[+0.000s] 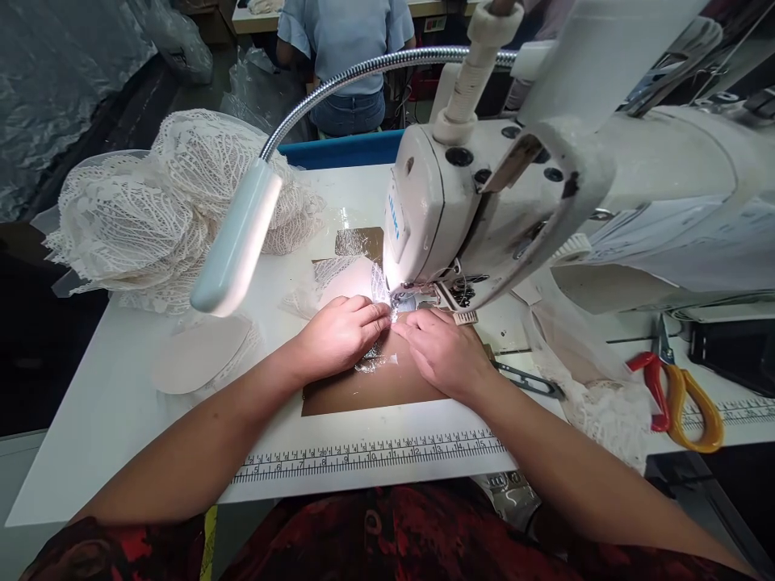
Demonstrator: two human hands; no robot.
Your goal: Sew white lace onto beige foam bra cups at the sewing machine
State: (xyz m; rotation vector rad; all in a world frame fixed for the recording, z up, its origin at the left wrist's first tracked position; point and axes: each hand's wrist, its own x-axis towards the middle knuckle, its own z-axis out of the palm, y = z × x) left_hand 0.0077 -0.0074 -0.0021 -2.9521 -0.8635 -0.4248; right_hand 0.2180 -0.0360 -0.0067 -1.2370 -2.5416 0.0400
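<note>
My left hand [342, 335] and my right hand [445, 351] rest side by side on the white table, right in front of the needle of a white sewing machine [484, 202]. Both have their fingers curled and pinched on a small piece of white lace [379, 290] that runs under the presser foot [403, 303]. The lace lies over a brown metal plate [369, 391]. A lit gooseneck lamp [236, 238] shines on the spot.
A heap of white lace [163, 210] sits at the left, with a pale oval pad [197, 355] before it. Thread snips [529, 381] and red-and-yellow scissors [684, 391] lie right. A ruler strip [369, 456] lines the table's front edge. Another person [348, 56] sits beyond.
</note>
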